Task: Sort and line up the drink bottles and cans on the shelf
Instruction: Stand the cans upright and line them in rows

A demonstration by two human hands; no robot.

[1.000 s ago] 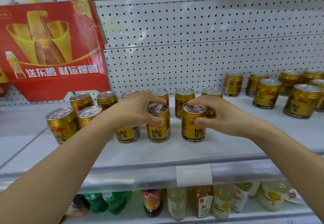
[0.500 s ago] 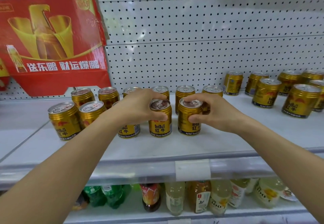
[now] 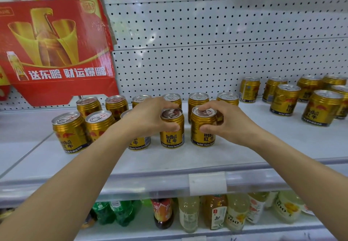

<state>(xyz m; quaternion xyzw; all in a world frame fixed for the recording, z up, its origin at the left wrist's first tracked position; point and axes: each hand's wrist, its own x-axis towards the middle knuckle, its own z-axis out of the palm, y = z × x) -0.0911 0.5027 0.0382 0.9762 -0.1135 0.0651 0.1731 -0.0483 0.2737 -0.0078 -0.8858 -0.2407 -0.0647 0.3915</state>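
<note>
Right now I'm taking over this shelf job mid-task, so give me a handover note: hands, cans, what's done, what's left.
Left hand: gripping the front-row can near its top.
Right hand: gripping the next can to the right.
Both cans stand upright on the shelf, labels forward.
Done: a left group in two rough rows, back row along the pegboard.
Left: the loose cans at far right sit scattered, some labels turned; bring them into the rows. Leftmost front can sits a little forward of the line.
</note>
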